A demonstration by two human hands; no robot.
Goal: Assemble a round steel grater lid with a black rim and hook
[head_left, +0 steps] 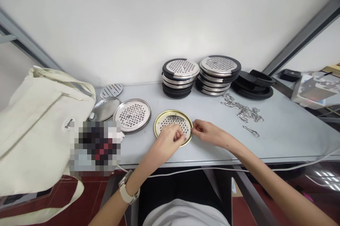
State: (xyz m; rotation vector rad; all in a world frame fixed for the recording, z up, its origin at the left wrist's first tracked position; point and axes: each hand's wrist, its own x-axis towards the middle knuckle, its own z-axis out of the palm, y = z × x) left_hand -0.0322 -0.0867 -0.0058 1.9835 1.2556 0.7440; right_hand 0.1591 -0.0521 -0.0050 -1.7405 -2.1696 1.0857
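Grater disc [183,123] with golden rim [156,123] lies on the grey table [217,153], near its front edge. Left hand [170,139] is above the disc with fingers curled; I cannot tell if they grip something. Right hand [205,132] holds the right edge of the rim between narrow thumb and fingertips. Behind stand two stacks of discs [180,69], and metal clips [245,112] lie to the right

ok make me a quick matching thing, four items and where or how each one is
1. perforated disc
2. cloth bag
3. metal clips
4. watch

A. silver, lying loose in a scatter
B. worn on the left wrist
C. gold-coloured rim, under the left hand
D. cream, at the far left of the view

Pairs: 1-C, 2-D, 3-A, 4-B
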